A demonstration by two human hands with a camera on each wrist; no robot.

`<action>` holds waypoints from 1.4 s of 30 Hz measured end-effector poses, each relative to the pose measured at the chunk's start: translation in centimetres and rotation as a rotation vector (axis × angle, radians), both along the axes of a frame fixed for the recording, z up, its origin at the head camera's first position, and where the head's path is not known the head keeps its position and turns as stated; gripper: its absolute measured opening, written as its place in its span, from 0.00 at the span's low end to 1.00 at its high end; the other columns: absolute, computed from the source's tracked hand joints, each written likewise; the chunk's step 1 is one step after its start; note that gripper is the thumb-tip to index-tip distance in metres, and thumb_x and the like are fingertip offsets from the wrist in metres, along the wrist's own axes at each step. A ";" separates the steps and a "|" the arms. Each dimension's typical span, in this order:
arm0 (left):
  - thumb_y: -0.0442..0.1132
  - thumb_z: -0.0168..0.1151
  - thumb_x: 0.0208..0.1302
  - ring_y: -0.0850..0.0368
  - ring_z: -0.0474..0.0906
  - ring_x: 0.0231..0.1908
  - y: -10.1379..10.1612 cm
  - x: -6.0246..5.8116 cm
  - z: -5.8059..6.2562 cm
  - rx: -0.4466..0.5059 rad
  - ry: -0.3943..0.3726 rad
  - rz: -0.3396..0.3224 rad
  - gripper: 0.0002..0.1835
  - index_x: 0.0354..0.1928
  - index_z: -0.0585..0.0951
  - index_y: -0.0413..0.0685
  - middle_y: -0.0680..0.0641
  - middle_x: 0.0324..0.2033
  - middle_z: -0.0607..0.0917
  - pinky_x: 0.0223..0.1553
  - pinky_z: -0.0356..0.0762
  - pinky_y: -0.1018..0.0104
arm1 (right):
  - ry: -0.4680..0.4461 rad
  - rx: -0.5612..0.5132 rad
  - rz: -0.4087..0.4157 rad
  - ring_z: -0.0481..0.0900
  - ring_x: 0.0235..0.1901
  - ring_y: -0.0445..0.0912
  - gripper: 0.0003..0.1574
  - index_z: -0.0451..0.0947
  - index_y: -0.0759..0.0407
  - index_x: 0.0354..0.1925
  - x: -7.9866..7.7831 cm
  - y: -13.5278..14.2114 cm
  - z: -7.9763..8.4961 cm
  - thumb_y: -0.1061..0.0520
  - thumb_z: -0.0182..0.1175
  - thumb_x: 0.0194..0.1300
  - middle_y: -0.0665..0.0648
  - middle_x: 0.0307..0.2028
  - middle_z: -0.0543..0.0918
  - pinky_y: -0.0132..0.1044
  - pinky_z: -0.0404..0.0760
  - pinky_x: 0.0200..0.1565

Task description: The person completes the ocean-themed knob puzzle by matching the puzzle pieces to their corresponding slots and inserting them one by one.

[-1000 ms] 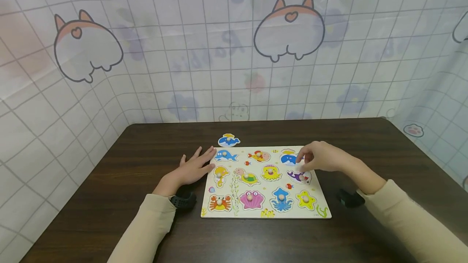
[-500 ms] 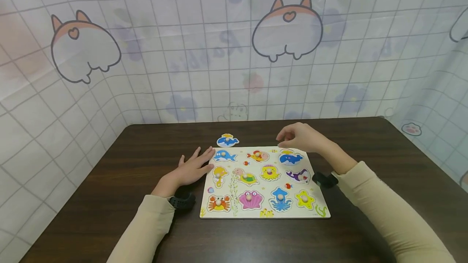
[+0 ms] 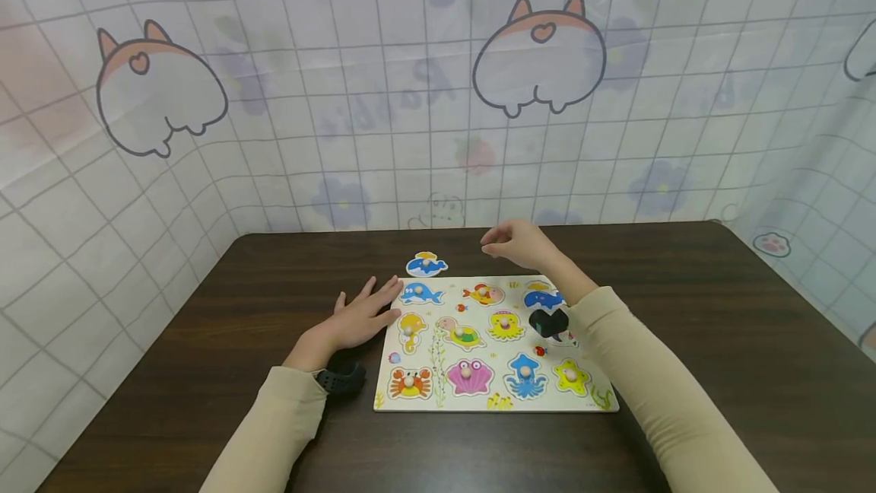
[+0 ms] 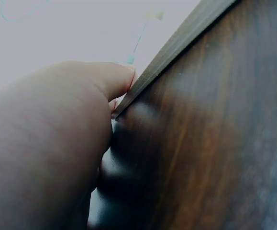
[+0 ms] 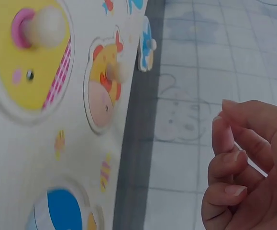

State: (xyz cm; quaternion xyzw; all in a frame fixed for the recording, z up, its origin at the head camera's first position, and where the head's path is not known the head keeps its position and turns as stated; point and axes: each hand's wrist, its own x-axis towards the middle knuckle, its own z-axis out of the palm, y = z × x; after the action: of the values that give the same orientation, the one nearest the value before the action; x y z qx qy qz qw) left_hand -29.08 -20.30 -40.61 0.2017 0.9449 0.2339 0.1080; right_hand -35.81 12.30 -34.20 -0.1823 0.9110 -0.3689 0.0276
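A wooden peg puzzle board with sea-animal pieces lies on the table. Behind its far left edge, on the table, sits a loose blue whale piece with a small knob and a yellow spout. My left hand rests at the board's left edge, fingers spread, the thumb touching the rim in the left wrist view. Over the table behind the board hovers my right hand, to the right of the loose whale. Its fingers are loosely bent and hold nothing in the right wrist view. The whale-shaped spot shows no knob.
Pieces with knobs sit in the board, among them a crab, a pink shell, a squid and a starfish. A patterned cloth hangs behind the dark wooden table.
My right hand has left the upper right of the board and moved left and away over its far edge. The left hand and loose whale piece have stayed put.
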 end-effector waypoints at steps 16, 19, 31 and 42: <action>0.56 0.45 0.82 0.38 0.31 0.79 0.0 0.0 0.1 0.006 0.004 -0.001 0.36 0.83 0.51 0.53 0.46 0.81 0.47 0.66 0.20 0.24 | -0.112 -0.102 0.033 0.81 0.41 0.55 0.18 0.81 0.63 0.60 -1.8 -4.1 -2.7 0.58 0.59 0.76 0.60 0.43 0.86 0.44 0.80 0.46; 0.57 0.45 0.82 0.38 0.31 0.79 0.0 0.0 0.1 -0.002 0.005 0.003 0.36 0.83 0.51 0.53 0.46 0.81 0.47 0.66 0.21 0.24 | -0.129 -0.099 0.026 0.80 0.40 0.53 0.18 0.82 0.62 0.60 -2.0 -4.8 -2.9 0.58 0.59 0.76 0.60 0.43 0.86 0.43 0.80 0.46; 0.57 0.44 0.82 0.38 0.30 0.79 0.0 -0.2 0.1 -0.003 -0.004 0.003 0.36 0.83 0.50 0.53 0.46 0.82 0.46 0.66 0.21 0.24 | -0.150 -0.023 0.026 0.81 0.49 0.53 0.18 0.82 0.58 0.61 -2.1 -7.5 -2.9 0.58 0.56 0.78 0.59 0.47 0.85 0.48 0.78 0.57; 0.56 0.45 0.82 0.38 0.30 0.79 0.1 -0.1 0.0 0.002 -0.005 -0.004 0.36 0.83 0.51 0.52 0.46 0.81 0.46 0.66 0.21 0.24 | -0.200 0.173 0.125 0.71 0.64 0.56 0.28 0.70 0.48 0.75 -1.2 -9.0 -2.8 0.57 0.51 0.81 0.62 0.74 0.66 0.51 0.71 0.65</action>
State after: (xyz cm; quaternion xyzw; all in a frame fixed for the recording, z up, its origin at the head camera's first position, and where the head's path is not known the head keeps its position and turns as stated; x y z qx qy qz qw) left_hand -29.22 -20.15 -40.64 0.2029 0.9440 0.2353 0.1107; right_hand -37.05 3.27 -37.05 -0.1979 0.9189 -0.3031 0.1568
